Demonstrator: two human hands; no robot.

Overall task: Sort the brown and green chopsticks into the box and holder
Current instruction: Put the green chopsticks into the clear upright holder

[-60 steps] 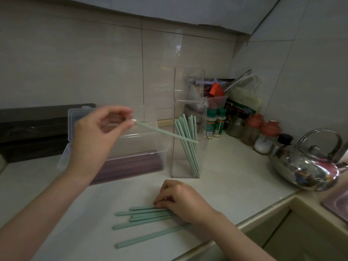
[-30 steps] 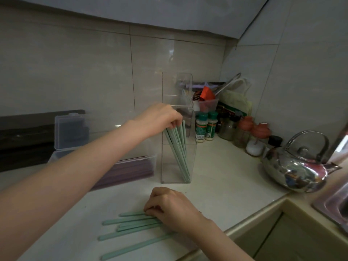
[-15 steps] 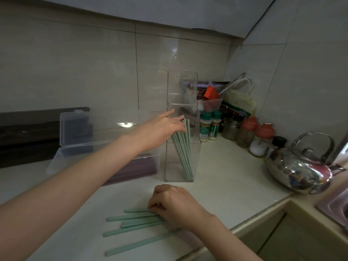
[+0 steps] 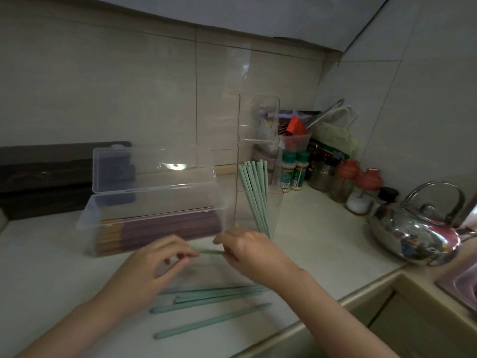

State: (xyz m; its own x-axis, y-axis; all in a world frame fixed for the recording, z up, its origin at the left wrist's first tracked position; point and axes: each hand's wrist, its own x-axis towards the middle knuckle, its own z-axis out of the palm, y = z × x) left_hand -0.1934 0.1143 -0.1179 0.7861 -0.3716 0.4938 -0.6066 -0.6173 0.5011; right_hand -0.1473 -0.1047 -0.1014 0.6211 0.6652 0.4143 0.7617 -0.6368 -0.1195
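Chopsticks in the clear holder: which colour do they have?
The chopsticks are pale green; head view shows it best.

Dim, flat, greyish exposure with low contrast. One small glare spot sits on the clear box lid, and there are bright specular patches on the kettle. Shadows under the left hand and right hand fall soft and faint on the surface. The fingers are slightly smeared. The green chopstick they hold barely separates from the background. Wide-angle distortion bends the tile lines toward the edges.

The right hand is hiding one end of the thin pale green chopstick; the frame's right edge is cropping a pinkish sink.
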